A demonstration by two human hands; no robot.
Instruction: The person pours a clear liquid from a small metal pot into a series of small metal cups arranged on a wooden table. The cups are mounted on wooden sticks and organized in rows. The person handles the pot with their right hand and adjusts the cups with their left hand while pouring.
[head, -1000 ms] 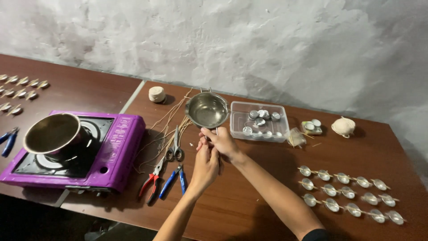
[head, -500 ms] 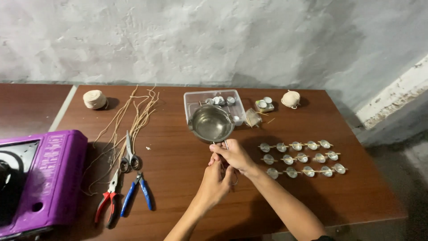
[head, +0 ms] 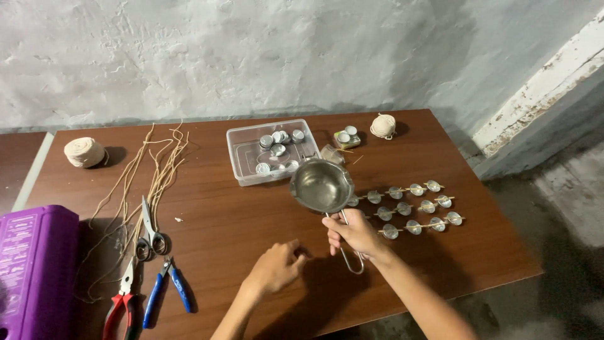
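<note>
My right hand (head: 356,235) grips the wire handle of a small steel pouring pot (head: 321,185), holding it tilted just above the brown table (head: 233,226). The pot hangs beside rows of small round metal cups (head: 412,208) laid on sticks to its right. My left hand (head: 275,267) rests near the table's front, fingers loosely curled, holding nothing. Behind the pot sits a clear plastic box (head: 272,152) with more metal cups inside.
Scissors (head: 148,230), red pliers (head: 121,301) and blue pliers (head: 165,289) lie at the left by loose twine strands (head: 151,170). Twine balls sit at the back left (head: 84,152) and back right (head: 382,125). A purple stove (head: 34,267) is at the left edge.
My view has swung right, so the stove and its pot have slid off to the left. My right hand has carried the steel pot over beside the cup rows; my left hand has dropped away.
</note>
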